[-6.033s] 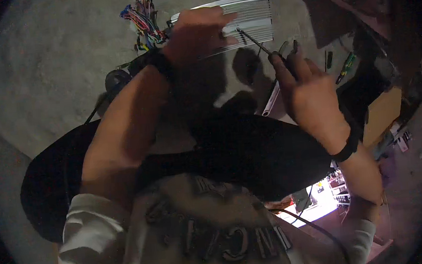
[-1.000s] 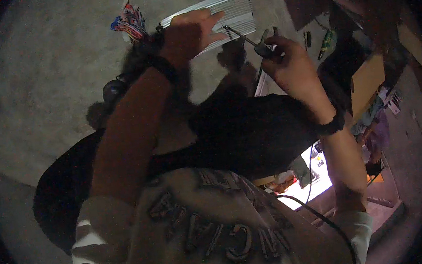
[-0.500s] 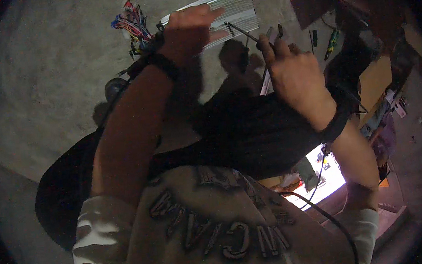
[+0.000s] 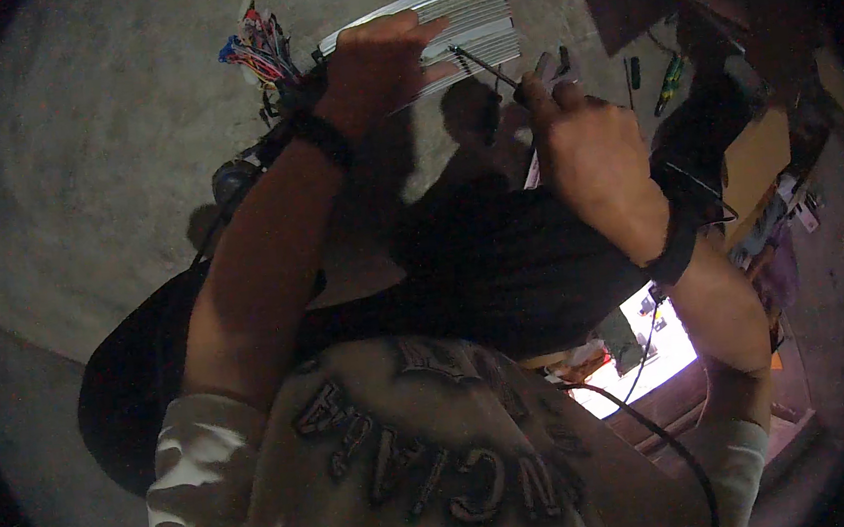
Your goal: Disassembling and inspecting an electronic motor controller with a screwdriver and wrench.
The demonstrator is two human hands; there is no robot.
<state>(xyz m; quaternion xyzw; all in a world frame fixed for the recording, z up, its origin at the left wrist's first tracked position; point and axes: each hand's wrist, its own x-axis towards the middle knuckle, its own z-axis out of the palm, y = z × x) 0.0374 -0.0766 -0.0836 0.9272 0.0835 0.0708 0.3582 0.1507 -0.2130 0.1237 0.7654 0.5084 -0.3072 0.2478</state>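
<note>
A silver finned metal case (image 4: 475, 8) lies on the grey floor in front of me. My left hand (image 4: 379, 61) rests over its left part, index finger and thumb stretched out and apart. In my right hand (image 4: 598, 153) is a thin, dark-shafted screwdriver (image 4: 485, 65), its handle mostly hidden by my fingers. The shaft slants up and left, and its tip ends over the case, close to my left fingertips. Whether the tip touches anything is too small to tell. A bundle of coloured wires (image 4: 263, 52) spreads at the case's left end, partly behind my left wrist.
To the right lie a green and yellow screwdriver (image 4: 669, 83) and a small dark piece (image 4: 635, 72). Cardboard (image 4: 757, 169) and mixed clutter stand further right. A bright white surface (image 4: 665, 343) shows beside my right arm. A black cable (image 4: 647, 424) crosses my shirt.
Both hands keep nearly the same place over the case. The screwdriver tip stays near my left fingertips. My right forearm and the view have shifted slightly.
</note>
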